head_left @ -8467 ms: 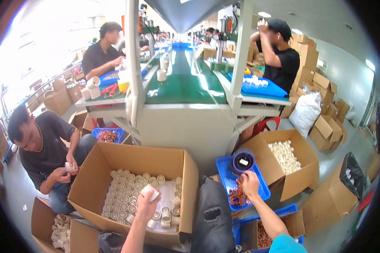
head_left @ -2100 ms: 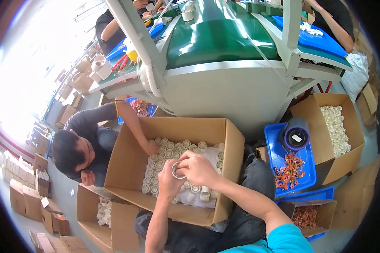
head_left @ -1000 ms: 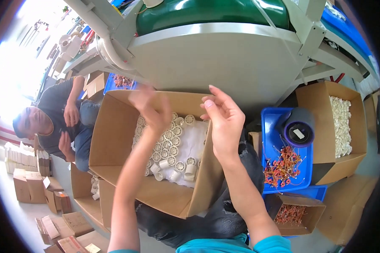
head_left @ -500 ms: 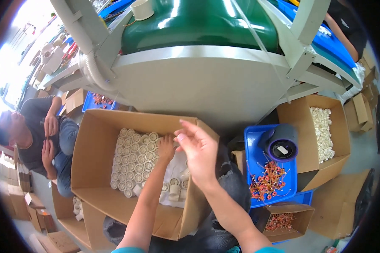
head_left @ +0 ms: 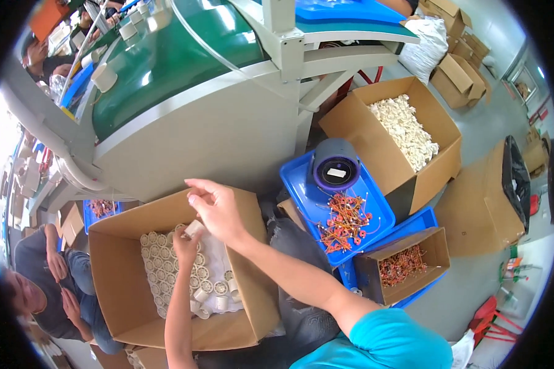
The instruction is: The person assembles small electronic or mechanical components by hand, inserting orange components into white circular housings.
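Observation:
A large cardboard box (head_left: 120, 289) in front of me holds rows of white cylindrical plastic parts (head_left: 157, 267), standing close together on the left side. Several loose ones lie tilted on a white sheet (head_left: 214, 261) at the right. Inside the box, my left hand (head_left: 184, 245) is closed on one white cylindrical part (head_left: 194, 229), raised above the others. My right hand (head_left: 220, 215) hovers just above and to the right of it, over the box's far side. Its fingers are loosely bent, thumb apart from the forefinger, and I see nothing between them.
At the right, a blue tray (head_left: 375, 230) carries red-and-orange wired parts (head_left: 345, 221) and a dark round device (head_left: 335, 166). Beyond stands a box of small white pieces (head_left: 403, 132). A smaller box (head_left: 369, 280) holds more wired parts. A green conveyor (head_left: 178, 67) rises ahead; a person (head_left: 46, 277) sits left.
My view has turned to the right. The left hand has lifted a white cylindrical part from the box, and the right hand has come closer to it, its fingers less spread.

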`<state>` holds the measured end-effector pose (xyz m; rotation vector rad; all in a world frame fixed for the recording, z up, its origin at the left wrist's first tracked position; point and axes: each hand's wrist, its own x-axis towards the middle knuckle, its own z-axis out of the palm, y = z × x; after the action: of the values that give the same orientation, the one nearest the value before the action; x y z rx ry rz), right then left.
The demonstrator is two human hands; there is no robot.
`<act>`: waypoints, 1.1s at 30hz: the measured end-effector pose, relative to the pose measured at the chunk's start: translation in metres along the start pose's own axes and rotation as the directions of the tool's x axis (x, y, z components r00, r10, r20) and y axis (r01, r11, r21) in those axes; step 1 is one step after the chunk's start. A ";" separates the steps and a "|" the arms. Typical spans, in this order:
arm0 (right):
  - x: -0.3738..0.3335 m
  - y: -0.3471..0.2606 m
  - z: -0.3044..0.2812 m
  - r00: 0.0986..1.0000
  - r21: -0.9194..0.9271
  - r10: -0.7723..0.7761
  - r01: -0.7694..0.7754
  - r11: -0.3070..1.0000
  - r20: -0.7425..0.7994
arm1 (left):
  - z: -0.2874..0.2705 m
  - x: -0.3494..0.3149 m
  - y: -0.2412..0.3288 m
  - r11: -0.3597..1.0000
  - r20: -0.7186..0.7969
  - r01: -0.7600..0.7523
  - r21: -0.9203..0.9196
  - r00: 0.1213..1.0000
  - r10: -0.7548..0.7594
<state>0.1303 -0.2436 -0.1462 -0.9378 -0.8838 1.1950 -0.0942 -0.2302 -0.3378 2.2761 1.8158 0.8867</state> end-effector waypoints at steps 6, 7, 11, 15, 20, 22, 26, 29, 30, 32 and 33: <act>-0.021 -0.046 -0.086 0.968 -0.440 -0.250 0.237 0.866 0.030 | -0.107 -0.021 0.123 -0.103 0.507 0.508 -0.855 0.776 -0.375; -0.033 -0.054 -0.104 0.968 -0.606 -0.252 0.213 0.767 0.021 | -0.125 -0.033 0.132 -0.174 0.521 0.492 -0.853 0.778 -0.351; -0.069 -0.020 -0.219 0.998 -0.915 -0.055 0.004 0.405 -0.020 | -0.158 -0.060 0.165 -0.478 0.609 0.475 -0.739 0.774 -0.172; -0.086 0.020 -0.255 0.982 -0.971 0.110 -0.171 0.170 -0.153 | -0.150 -0.067 0.173 -0.486 0.635 0.502 -0.716 0.757 -0.154; -0.082 0.035 -0.268 0.955 -0.967 0.168 -0.253 0.033 -0.244 | -0.139 -0.070 0.172 -0.359 0.632 0.545 -0.758 0.750 -0.196; -0.086 0.037 -0.274 0.971 -0.984 0.163 -0.178 0.015 -0.173 | -0.136 -0.073 0.168 -0.338 0.618 0.536 -0.773 0.758 -0.210; -0.098 0.024 -0.268 0.963 -0.920 0.139 -0.262 0.290 -0.231 | -0.141 -0.078 0.165 -0.266 0.623 0.568 -0.779 0.750 -0.223; -0.104 0.009 -0.273 0.941 -0.720 0.136 -0.327 0.612 -0.311 | -0.144 -0.079 0.169 -0.233 0.625 0.582 -0.779 0.747 -0.227; -0.108 0.001 -0.267 0.905 -0.605 0.183 -0.396 0.691 -0.383 | -0.145 -0.081 0.167 -0.226 0.629 0.587 -0.777 0.742 -0.231; -0.106 -0.007 -0.275 0.925 -0.589 0.093 -0.310 0.746 -0.370 | -0.145 -0.080 0.168 -0.231 0.638 0.596 -0.769 0.739 -0.217; -0.109 -0.012 -0.281 0.908 -0.501 0.100 -0.314 0.807 -0.408 | -0.146 -0.081 0.168 -0.234 0.640 0.597 -0.767 0.739 -0.211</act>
<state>0.3775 -0.3862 -0.2439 -1.7201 -0.8506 0.9012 -0.0312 -0.3920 -0.1771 0.5625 0.8698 1.0565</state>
